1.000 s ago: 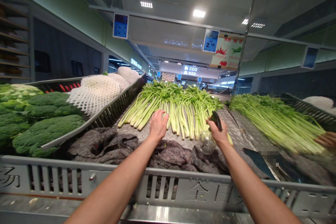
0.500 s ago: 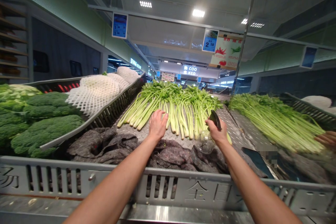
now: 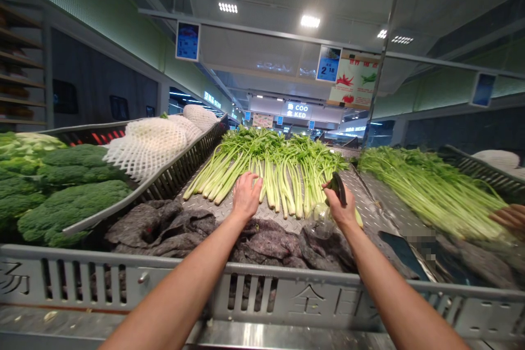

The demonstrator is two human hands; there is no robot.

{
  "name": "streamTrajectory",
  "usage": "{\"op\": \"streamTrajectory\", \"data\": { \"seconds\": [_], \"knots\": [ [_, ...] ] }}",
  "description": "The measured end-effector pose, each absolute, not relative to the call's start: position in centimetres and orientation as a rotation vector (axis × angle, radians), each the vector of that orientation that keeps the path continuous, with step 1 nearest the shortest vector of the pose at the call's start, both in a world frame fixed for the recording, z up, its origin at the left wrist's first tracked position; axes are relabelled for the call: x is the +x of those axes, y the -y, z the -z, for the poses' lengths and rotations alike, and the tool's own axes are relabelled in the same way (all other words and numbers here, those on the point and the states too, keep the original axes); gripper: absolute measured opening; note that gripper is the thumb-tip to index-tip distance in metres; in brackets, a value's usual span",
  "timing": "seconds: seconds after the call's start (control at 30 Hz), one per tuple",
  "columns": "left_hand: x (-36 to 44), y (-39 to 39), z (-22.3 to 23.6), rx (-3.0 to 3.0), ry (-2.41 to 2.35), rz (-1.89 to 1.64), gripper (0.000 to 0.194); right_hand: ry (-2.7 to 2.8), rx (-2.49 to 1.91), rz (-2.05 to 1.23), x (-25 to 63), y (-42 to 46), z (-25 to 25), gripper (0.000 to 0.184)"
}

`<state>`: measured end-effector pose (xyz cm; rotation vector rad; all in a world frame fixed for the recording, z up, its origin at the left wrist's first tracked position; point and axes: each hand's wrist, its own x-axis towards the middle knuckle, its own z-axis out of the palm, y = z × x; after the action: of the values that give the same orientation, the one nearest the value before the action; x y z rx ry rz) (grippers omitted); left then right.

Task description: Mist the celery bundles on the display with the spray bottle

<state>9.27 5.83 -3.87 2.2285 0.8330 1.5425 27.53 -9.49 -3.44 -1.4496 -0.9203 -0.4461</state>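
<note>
Long green celery stalks [image 3: 283,167] lie fanned out on a ribbed metal display tray [image 3: 205,205]. My left hand [image 3: 246,196] rests flat, fingers stretched out, on the stalk ends near the tray's front. My right hand [image 3: 340,205] is closed round a clear spray bottle [image 3: 322,220] with a dark trigger head, held just above the right side of the celery. Crumpled grey cloths [image 3: 184,227] lie in front of both hands.
A perforated metal rail [image 3: 123,279] runs across the front. Broccoli [image 3: 69,197] fills the left bin, with white foam-netted produce [image 3: 151,145] behind it. A mirror panel on the right reflects the celery [image 3: 430,191]. Price signs [image 3: 328,64] hang overhead.
</note>
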Motion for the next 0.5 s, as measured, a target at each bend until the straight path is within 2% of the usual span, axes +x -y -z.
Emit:
{"op": "streamTrajectory", "data": {
  "seconds": [0.33,0.5],
  "knots": [
    [9.14,-5.43,3.73,2.221,-0.84,-1.531,0.033,0.82,-1.518,0.558,27.14,9.47,3.09,0.025],
    [9.11,-5.41,3.69,2.232,-0.84,-1.525,0.032,0.819,-1.538,0.492,27.2,9.45,3.25,0.027]
  ]
}}
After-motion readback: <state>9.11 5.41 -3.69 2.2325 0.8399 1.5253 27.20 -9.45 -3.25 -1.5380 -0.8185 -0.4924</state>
